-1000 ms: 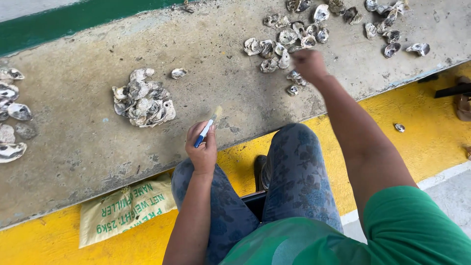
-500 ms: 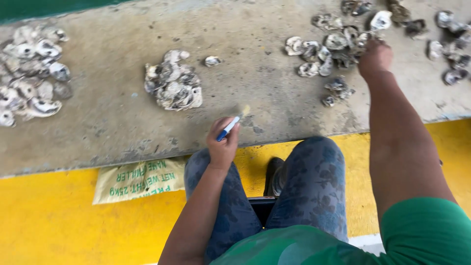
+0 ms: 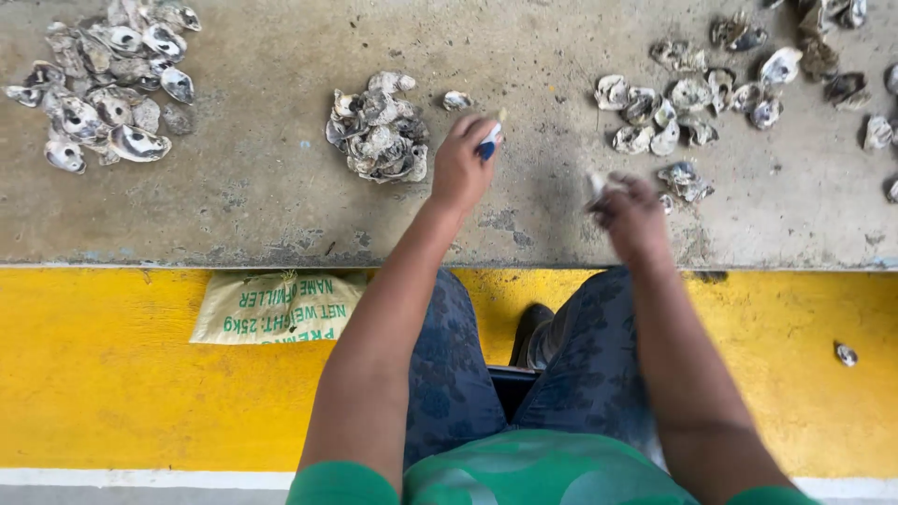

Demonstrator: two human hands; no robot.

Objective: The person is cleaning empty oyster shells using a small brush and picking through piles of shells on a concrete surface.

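Note:
My left hand [image 3: 461, 161] is closed around a small knife with a blue handle [image 3: 488, 145], raised over the concrete slab just right of a heap of oyster shells [image 3: 377, 128]. A single loose shell [image 3: 456, 99] lies above that hand. My right hand [image 3: 629, 208] is blurred and holds a pale oyster shell [image 3: 597, 181] at its fingertips, just left of a small clump of shells [image 3: 685, 180]. A wider scatter of shells [image 3: 687, 98] lies beyond it.
A large shell pile [image 3: 108, 79] sits at the slab's far left. The concrete slab [image 3: 262, 187] ends at a yellow painted floor [image 3: 94, 374]. A woven sack [image 3: 278, 307] lies folded under the edge. One shell [image 3: 846, 353] lies on the yellow floor. My knees fill the lower middle.
My right hand has pulled back from the far shell scatter toward me, now with a shell in it. My left hand with the knife has lifted forward over the slab. The view shifted.

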